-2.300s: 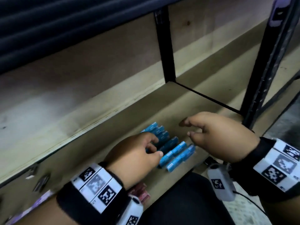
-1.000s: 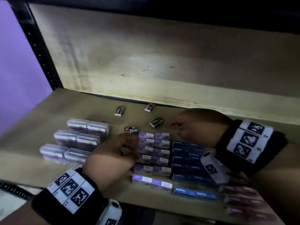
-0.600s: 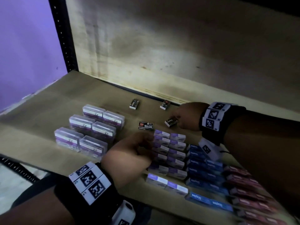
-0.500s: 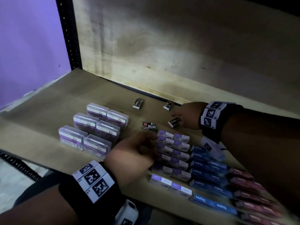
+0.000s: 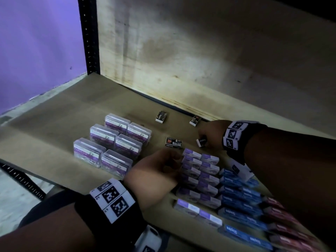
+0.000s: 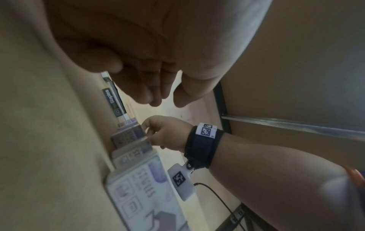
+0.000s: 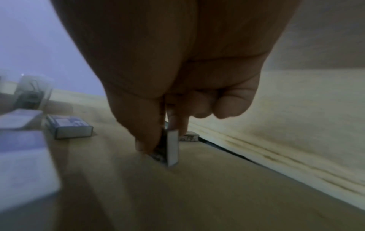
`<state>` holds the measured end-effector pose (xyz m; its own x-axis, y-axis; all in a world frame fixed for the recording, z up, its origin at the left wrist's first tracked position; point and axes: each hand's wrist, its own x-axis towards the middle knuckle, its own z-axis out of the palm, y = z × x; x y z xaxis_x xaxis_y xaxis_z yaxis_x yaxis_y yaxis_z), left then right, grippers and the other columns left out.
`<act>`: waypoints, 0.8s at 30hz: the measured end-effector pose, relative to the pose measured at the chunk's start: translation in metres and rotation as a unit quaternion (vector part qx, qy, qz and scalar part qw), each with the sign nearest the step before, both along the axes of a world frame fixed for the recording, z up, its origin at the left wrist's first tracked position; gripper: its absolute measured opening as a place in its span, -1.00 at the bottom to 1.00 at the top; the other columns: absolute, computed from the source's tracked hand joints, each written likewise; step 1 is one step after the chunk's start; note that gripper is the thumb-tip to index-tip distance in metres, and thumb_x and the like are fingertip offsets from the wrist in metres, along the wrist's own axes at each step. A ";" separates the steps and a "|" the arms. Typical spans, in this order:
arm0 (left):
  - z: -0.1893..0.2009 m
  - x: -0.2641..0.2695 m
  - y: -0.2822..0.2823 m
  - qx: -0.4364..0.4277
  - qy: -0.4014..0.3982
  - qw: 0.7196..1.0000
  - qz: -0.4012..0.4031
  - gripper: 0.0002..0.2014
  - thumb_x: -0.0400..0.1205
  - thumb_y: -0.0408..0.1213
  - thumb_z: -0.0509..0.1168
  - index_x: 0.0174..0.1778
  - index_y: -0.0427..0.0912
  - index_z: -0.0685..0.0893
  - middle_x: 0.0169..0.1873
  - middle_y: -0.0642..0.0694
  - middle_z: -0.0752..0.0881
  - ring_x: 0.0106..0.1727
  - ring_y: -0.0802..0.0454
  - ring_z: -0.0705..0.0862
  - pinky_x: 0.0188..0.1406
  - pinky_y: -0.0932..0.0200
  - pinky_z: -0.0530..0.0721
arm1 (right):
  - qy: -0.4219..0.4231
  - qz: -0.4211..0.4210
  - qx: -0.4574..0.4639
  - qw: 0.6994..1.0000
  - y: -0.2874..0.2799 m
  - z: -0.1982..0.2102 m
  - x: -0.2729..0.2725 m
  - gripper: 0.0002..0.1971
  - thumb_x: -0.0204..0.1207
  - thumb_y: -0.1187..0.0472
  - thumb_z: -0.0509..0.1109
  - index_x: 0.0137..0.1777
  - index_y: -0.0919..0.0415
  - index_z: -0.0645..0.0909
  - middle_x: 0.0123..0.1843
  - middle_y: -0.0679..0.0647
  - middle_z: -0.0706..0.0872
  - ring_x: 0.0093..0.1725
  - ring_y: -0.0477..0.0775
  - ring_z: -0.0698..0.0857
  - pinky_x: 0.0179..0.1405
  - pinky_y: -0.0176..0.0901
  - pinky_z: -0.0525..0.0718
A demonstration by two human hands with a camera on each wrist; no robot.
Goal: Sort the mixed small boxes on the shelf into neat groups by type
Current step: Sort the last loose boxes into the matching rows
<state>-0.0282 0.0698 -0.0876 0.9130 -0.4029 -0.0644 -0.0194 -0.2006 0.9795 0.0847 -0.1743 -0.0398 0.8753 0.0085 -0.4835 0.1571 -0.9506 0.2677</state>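
Observation:
Sorted groups lie on the wooden shelf point(image 5: 76, 113): clear paper-clip boxes point(image 5: 109, 142) at left, purple staple boxes point(image 5: 200, 171) in two columns, blue staple boxes point(image 5: 240, 197), then red boxes point(image 5: 283, 215) at the right. Three small black staple boxes lie loose behind them point(image 5: 161, 116), point(image 5: 195, 120), point(image 5: 173, 142). My right hand point(image 5: 203, 139) pinches a fourth small black box point(image 5: 201, 142) between thumb and finger; that box point(image 7: 171, 148) stands on edge on the shelf. My left hand point(image 5: 174, 160) rests beside the purple columns with loosely curled fingers point(image 6: 142, 92), holding nothing.
The plywood back wall point(image 5: 200, 70) stands just behind the loose black boxes. A black shelf upright point(image 5: 89, 33) rises at the back left, beside a purple wall point(image 5: 36, 42). Bare shelf board extends left of the paper-clip boxes. The shelf's front edge point(image 5: 54, 184) runs below my left wrist.
My right hand reached back to the small black box nearest the purple columns and now pinches it, tipped on edge. My left hand stayed by the purple boxes. The head view swung left.

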 end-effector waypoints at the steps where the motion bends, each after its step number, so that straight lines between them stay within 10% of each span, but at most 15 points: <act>1: -0.001 0.000 0.000 -0.003 0.003 1.000 0.001 -0.61 0.19 0.24 0.38 -0.04 0.57 0.63 -0.19 0.39 0.75 -0.31 0.41 0.72 -0.33 0.47 0.59 | 0.026 0.000 0.001 1.000 -0.001 0.000 0.001 -0.66 0.69 0.29 0.33 0.35 0.54 0.57 0.22 0.49 0.63 0.19 0.29 0.65 0.13 -0.03 0.47; 5: -0.001 0.000 -0.001 -0.016 0.010 1.000 -0.005 -0.61 0.17 0.21 0.35 -0.05 0.56 0.64 -0.20 0.36 0.76 -0.30 0.37 0.74 -0.31 0.43 0.61 | -0.051 0.085 -0.005 0.995 -0.006 0.013 -0.008 -0.63 0.64 0.23 0.34 0.44 0.15 0.57 0.38 0.14 0.65 0.24 0.16 0.65 -0.03 -0.24 0.40; 10: 0.003 -0.003 -0.002 0.015 -0.022 1.000 0.002 -0.63 0.18 0.21 0.29 -0.08 0.63 0.61 -0.20 0.43 0.74 -0.34 0.45 0.70 -0.38 0.58 0.52 | -0.163 0.031 0.081 0.983 -0.010 0.035 -0.028 -0.74 0.57 0.08 0.34 0.24 -0.09 0.51 0.08 0.03 0.69 -0.18 0.03 0.59 -0.20 -0.10 0.56; 16: 0.014 -0.005 -0.003 0.060 -0.078 0.995 -0.023 -0.62 0.28 0.07 0.12 -0.07 0.61 0.63 -0.26 0.46 0.74 -0.30 0.52 0.68 -0.32 0.61 0.49 | -0.221 0.011 0.171 0.960 -0.008 0.056 -0.082 -0.66 0.52 -0.07 0.28 0.28 -0.37 0.44 -0.13 -0.29 0.61 -0.20 -0.19 0.61 -0.31 -0.22 0.46; 20: 0.020 -0.005 -0.003 0.086 -0.131 0.987 -0.039 -0.34 0.47 -0.48 0.18 -0.08 0.61 0.65 -0.31 0.46 0.74 -0.34 0.52 0.67 -0.41 0.58 0.48 | -0.274 -0.039 0.241 0.930 -0.006 0.063 -0.124 -0.69 0.46 -0.11 0.41 0.07 -0.37 0.32 -0.31 -0.18 0.62 -0.40 -0.24 0.55 -0.50 -0.23 0.41; 24: 0.023 -0.007 -0.006 0.097 -0.143 0.984 -0.041 -0.46 0.53 -0.37 0.27 -0.04 0.57 0.68 -0.19 0.44 0.78 -0.19 0.49 0.73 -0.26 0.57 0.57 | -0.367 -0.069 0.288 0.882 -0.002 0.055 -0.159 -0.61 0.42 -0.05 0.49 0.10 -0.27 0.35 -0.22 -0.25 0.67 -0.44 -0.18 0.59 -0.50 -0.32 0.47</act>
<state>-0.0349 0.0640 -0.0642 0.8696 -0.4816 0.1084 -0.3135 -0.3692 0.8749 -0.0746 -0.1767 0.0148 0.9629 -0.0624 0.2626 0.0151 -0.9589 -0.2834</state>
